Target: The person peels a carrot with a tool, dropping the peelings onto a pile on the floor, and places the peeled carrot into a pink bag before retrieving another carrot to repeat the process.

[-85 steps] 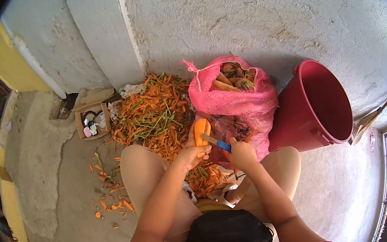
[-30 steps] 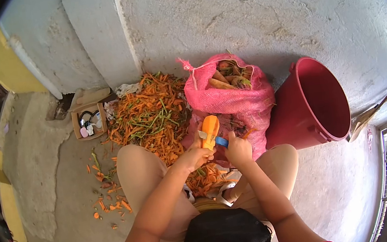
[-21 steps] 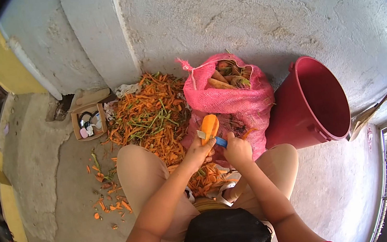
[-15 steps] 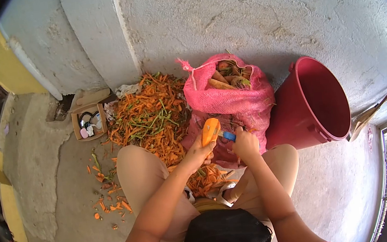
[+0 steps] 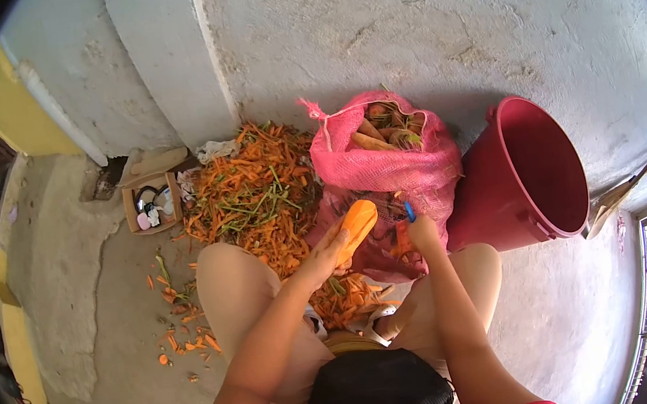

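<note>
My left hand [image 5: 327,255] is closed around a peeled orange carrot [image 5: 360,223], which tilts up and to the right. To its right, my right hand [image 5: 424,234] grips a peeler [image 5: 409,210] with a blue part on top; a red-orange patch shows beside the fingers, slightly blurred. The peeler is apart from the carrot. Both hands are in front of a pink woven sack [image 5: 392,171], whose open top shows several unpeeled carrots [image 5: 373,133]. A heap of carrot peelings [image 5: 255,202] with green stem bits lies on the floor left of the sack.
A large dark red bucket [image 5: 483,182] leans tilted against the wall, right of the sack. Left of the heap is a small cardboard box [image 5: 153,205] with odds and ends. Loose scraps [image 5: 187,344] dot the floor by my left knee. Flattened cardboard [image 5: 610,203] leans at right.
My right hand has drawn the peeler away from the carrot, to the right. My left hand has turned the carrot, so more of its length shows.
</note>
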Motion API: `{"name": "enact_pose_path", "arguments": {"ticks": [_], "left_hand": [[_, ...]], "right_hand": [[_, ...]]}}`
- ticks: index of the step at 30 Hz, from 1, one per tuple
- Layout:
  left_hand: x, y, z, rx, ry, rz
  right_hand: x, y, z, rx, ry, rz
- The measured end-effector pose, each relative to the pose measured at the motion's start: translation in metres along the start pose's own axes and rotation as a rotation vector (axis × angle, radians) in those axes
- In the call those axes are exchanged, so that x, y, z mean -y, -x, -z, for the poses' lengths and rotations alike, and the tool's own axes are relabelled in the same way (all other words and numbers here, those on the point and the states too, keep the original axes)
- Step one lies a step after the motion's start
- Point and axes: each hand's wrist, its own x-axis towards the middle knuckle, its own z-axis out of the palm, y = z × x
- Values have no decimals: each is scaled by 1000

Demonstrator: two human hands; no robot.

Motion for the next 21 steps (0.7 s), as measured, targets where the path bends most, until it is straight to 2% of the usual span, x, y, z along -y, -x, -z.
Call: {"name": "enact_pose_path", "arguments": {"ticks": [1,3,6,9,11,15,18,21], "left_hand": [[-2,0,1,41,15,-34],[-5,0,2,128,47,-97],[1,-6,5,86,-17,-119],[-2,-5,7,33,-36,-58],[-1,-2,6,48,40,-33],[6,-7,11,128,268,38],[4,-8,15,146,357,13],[-2,-2,12,106,316,-19]], "right_hand": [[0,0,-7,67,-12,-21],[21,19,-1,59,-57,15],[30,28,2,50,-114,37],[39,37,10,40,-176,66],[44,47,11,24,-177,125],[61,71,13,129,96,293],[70,79,19,200,198,330],[73,82,23,241,247,358]]}}
